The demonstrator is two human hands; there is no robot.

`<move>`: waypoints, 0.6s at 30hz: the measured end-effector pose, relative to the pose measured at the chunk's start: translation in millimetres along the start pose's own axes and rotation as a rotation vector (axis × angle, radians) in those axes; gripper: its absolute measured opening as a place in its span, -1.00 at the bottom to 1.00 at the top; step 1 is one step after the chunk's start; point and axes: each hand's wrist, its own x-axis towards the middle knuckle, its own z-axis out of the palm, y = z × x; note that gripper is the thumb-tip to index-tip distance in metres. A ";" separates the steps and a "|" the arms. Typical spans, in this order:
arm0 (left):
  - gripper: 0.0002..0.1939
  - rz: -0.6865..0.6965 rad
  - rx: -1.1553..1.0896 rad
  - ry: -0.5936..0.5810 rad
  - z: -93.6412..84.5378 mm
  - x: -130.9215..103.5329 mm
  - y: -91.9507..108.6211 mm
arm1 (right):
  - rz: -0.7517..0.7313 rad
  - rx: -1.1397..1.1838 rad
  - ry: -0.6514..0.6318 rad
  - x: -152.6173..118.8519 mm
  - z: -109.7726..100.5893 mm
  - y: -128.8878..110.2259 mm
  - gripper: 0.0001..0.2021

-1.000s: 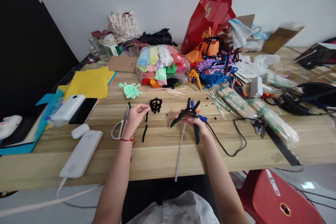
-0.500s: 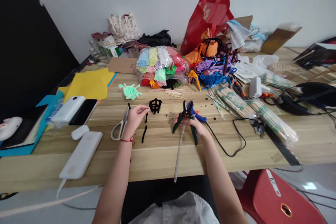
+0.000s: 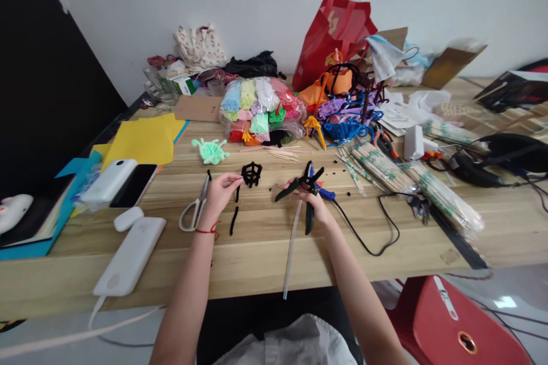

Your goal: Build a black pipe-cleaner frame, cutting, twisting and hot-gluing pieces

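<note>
My left hand (image 3: 223,191) is closed in a pinch at the left edge of a small black wheel-shaped piece (image 3: 252,174), which looks made of fuzzy pipe cleaner. My right hand (image 3: 311,202) holds a pair of pliers (image 3: 306,183) with dark green handles, its black jaws apart and pointing away from me. Just behind the pliers lies a blue glue gun (image 3: 326,194), partly covered. A translucent stick (image 3: 291,251) runs from under my right hand towards the table's front edge. Scissors (image 3: 194,208) with white handles and a short black pipe-cleaner strip (image 3: 233,220) rest near my left hand.
A mint-green fuzzy piece (image 3: 212,151) lies beyond my left hand. Bagged coloured pipe cleaners (image 3: 261,108) and a red bag (image 3: 334,40) stand at the back. Power banks (image 3: 131,256) sit left; wrapped stick bundles (image 3: 445,197) and a black cord (image 3: 387,245) lie right.
The pliers have turned clockwise in my right hand, their jaws now tilting more to the right. My left hand and the black piece stay nearly in place; the view has shifted slightly.
</note>
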 end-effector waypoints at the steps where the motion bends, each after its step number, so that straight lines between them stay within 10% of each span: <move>1: -0.70 0.000 0.000 -0.001 0.1 -0.1 0.2 | 0.026 0.030 -0.049 -0.1 0.7 -0.1 -0.58; 4: -0.71 0.004 0.009 -0.001 0.5 -0.3 0.5 | 0.060 0.022 -0.146 -0.5 3.4 2.3 -0.59; 11: -0.74 -0.005 0.025 0.010 0.1 -0.5 2.5 | -0.144 0.005 0.134 0.5 15.7 9.0 -0.57; 18: -0.71 0.003 0.021 0.017 -0.1 -0.4 2.0 | 0.170 0.190 0.046 2.0 33.4 8.5 -0.54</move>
